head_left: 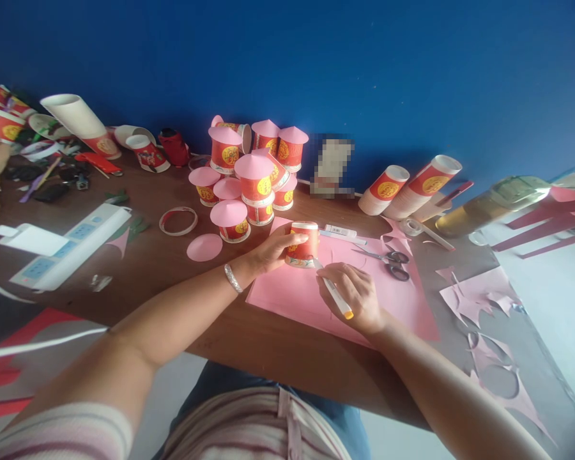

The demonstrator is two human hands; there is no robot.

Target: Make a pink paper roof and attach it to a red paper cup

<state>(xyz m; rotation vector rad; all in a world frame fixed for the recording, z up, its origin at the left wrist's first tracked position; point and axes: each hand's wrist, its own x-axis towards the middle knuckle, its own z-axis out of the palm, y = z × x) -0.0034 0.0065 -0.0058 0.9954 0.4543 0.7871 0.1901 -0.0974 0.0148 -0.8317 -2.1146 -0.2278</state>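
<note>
My left hand (273,249) grips a red paper cup (303,246) that stands mouth-down on a pink paper sheet (297,291). My right hand (354,297) is closed on a white marker with a yellow end (338,299), its tip against the cup's base on the sheet. Just behind the sheet stands a pile of red cups with pink cone lids (252,172). A loose pink paper circle (204,247) lies left of my left hand.
Scissors (393,262) lie on the sheet's far right, a tape roll (414,227) beyond. Stacked cups (407,185) lie on their sides at back right. A white power strip (71,246), a paper ring (178,220) and craft clutter fill the left. Pink scraps (483,300) lie right.
</note>
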